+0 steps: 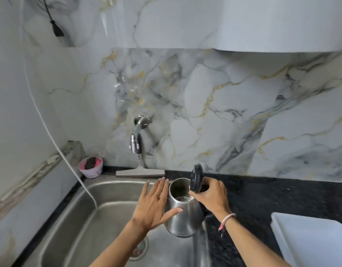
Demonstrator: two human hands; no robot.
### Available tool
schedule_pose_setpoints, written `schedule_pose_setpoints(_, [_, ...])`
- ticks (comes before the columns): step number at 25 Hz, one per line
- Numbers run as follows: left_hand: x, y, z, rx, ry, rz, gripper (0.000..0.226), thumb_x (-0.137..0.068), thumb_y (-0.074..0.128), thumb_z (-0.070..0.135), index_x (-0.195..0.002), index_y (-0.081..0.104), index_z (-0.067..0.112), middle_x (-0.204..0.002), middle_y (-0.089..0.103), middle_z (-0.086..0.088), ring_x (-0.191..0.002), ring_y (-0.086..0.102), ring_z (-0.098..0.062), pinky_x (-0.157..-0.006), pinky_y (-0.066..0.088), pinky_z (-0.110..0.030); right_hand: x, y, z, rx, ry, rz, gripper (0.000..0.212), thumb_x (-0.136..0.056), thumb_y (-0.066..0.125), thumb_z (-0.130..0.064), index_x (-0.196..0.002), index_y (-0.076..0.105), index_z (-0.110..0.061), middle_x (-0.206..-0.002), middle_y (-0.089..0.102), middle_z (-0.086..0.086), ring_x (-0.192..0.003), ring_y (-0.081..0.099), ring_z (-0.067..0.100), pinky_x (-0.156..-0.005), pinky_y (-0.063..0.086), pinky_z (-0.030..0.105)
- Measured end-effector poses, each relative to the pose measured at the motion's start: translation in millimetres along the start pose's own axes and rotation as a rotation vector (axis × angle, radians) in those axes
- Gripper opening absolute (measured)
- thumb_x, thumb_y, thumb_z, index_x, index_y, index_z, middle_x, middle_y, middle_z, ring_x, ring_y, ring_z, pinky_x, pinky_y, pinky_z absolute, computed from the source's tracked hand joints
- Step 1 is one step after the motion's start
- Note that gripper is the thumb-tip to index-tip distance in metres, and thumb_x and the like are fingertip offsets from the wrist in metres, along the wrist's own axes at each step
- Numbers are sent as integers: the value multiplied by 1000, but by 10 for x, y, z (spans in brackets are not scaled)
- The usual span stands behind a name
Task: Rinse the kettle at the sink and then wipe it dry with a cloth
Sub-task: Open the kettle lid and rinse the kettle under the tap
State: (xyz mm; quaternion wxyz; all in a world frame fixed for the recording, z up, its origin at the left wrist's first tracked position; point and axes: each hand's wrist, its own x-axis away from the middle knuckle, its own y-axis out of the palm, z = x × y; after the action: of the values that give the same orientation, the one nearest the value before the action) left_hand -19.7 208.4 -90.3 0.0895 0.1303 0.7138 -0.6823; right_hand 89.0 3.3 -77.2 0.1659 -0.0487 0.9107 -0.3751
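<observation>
A steel kettle hangs over the right side of the steel sink, its black lid flipped up and its inside showing. My right hand grips the kettle's handle at the top right. My left hand lies flat against the kettle's left side, fingers spread, thumb on the steel wall. The wall tap is above and to the left of the kettle; no water stream shows. No cloth is in view.
A pink cup with a dark scrubber stands at the sink's back left corner. A squeegee leans behind the sink. A white hose runs into the basin. A white tray rests on the black counter at the right.
</observation>
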Motion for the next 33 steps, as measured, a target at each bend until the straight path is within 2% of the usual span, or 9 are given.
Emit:
schedule_pose_setpoints(5, [111, -88, -1062, -75, -31, -44, 98, -87, 33, 81, -140, 55, 2, -141, 61, -14, -133, 57, -27, -108, 46, -55, -214, 735, -812, 34, 12, -3, 55, -49, 71, -71, -74, 77, -22, -75, 80, -7, -76, 75, 14, -67, 58, 34])
schedule_pose_setpoints(10, [34, -123, -1607, -73, -65, -83, 100, -88, 20, 81, -146, 47, 4, -149, 53, -14, -139, 50, -28, -114, 38, -54, -382, 1186, -1139, 24, 53, -21, 55, -49, 71, -71, -68, 72, -19, -67, 75, -6, -69, 71, 14, -65, 58, 36])
schedule_pose_setpoints(13, [-268, -309, -1745, 99, -204, 34, 74, -94, 36, 65, -133, 57, 5, -119, 70, -15, -107, 68, -36, -89, 52, -44, -468, 1307, -1140, 3, 78, -11, 57, -49, 69, -73, -69, 71, -20, -68, 74, -8, -69, 70, 12, -64, 57, 33])
schedule_pose_setpoints(16, [-782, -493, -1702, 323, -369, 90, 44, -95, 56, 47, -114, 60, 7, -102, 71, -17, -93, 67, -45, -68, 49, -43, -562, 1353, -1109, -6, 85, 35, 58, -48, 66, -76, -66, 69, -21, -64, 70, -9, -64, 64, 12, -52, 43, 22])
schedule_pose_setpoints(20, [-1181, -544, -1469, 280, -526, 79, 53, -82, 69, 59, -93, 64, 8, -91, 72, -15, -87, 69, -41, -62, 40, -38, -690, 1391, -1018, 32, 118, 72, 56, -48, 68, -74, -62, 66, -20, -60, 69, -6, -63, 67, 19, -56, 42, 28])
schedule_pose_setpoints(25, [-1265, -399, -1484, 363, -608, 136, 32, -84, 69, 35, -86, 58, 4, -88, 66, -22, -78, 59, -41, -62, 37, -39, -838, 1466, -994, 42, 134, 73, 57, -49, 69, -74, -60, 61, -19, -54, 63, -6, -60, 66, 21, -55, 48, 30])
schedule_pose_setpoints(28, [-1255, -379, -1648, 557, -495, 75, 27, -88, 67, 27, -81, 60, 2, -80, 68, -19, -75, 60, -40, -70, 51, -46, -918, 1521, -1022, 1, 133, 53, 58, -48, 66, -76, -59, 58, -20, -54, 61, -10, -57, 62, 16, -51, 42, 26])
schedule_pose_setpoints(31, [-1275, -375, -2007, 1018, -325, -150, 17, -92, 69, 12, -100, 70, -3, -98, 77, -15, -96, 73, -31, -96, 56, -44, -981, 1520, -1017, -41, 140, 57, 57, -47, 64, -77, -58, 58, -22, -55, 61, -12, -56, 59, 8, -48, 35, 20])
schedule_pose_setpoints(33, [-1258, -346, -2129, 1214, -284, -208, 24, -94, 66, 5, -115, 67, -4, -113, 75, -17, -111, 70, -29, -104, 52, -37, -997, 1510, -997, -45, 136, 64, 57, -47, 64, -77, -59, 60, -22, -54, 61, -13, -55, 55, 1, -48, 33, 19])
